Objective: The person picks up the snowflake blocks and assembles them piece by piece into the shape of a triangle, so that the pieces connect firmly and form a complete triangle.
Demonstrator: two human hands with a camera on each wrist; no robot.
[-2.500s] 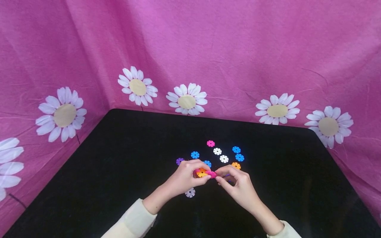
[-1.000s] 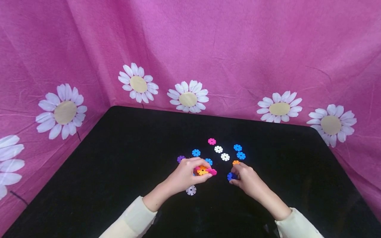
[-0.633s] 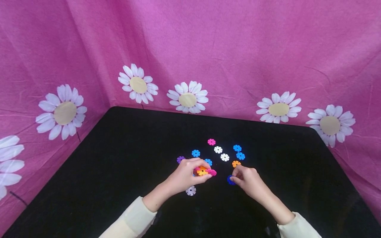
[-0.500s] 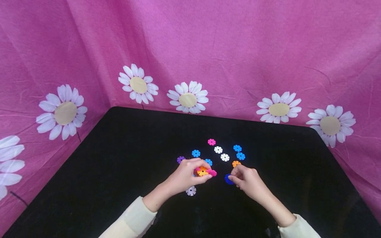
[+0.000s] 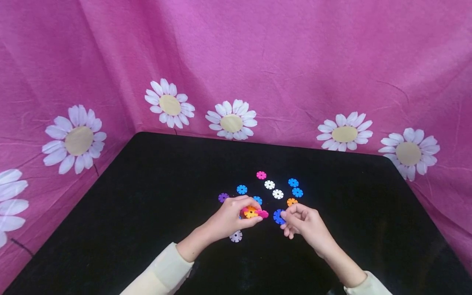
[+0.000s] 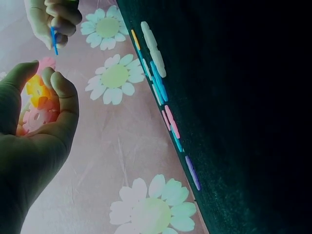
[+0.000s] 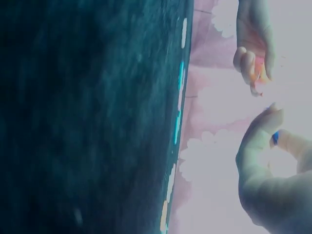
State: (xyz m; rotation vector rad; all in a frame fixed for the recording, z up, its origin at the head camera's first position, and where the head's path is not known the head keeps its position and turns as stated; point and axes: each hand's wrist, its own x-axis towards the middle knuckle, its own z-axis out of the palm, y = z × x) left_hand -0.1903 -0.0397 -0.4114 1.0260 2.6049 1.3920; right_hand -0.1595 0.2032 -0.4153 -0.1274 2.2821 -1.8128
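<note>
My left hand (image 5: pixel 230 217) grips a small cluster of notched plastic discs joined together. An orange disc (image 5: pixel 250 212) shows in its middle and a pink disc (image 5: pixel 263 214) sticks out toward the right; more pink pieces (image 6: pixel 40 117) show in the left wrist view. Between thumb and fingertips, my right hand (image 5: pixel 307 224) pinches a dark blue notched disc (image 5: pixel 278 216), held up off the table a short way right of the cluster. The left wrist view shows this blue disc (image 6: pixel 54 41) edge-on. Part of the cluster is hidden behind the left fingers.
Loose notched discs lie on the black table (image 5: pixel 177 176) beyond the hands: pink (image 5: pixel 261 175), white (image 5: pixel 269 184), blue (image 5: pixel 293 182), orange (image 5: pixel 292 202) and purple (image 5: pixel 223 197). A pale disc (image 5: pixel 236 236) lies below the left hand. A pink flowered cloth (image 5: pixel 280 73) hangs behind.
The right hand has come away from the cluster, taken up the dark blue disc and moved it slightly left, its face now turned to view. The left hand stays put with the cluster.
</note>
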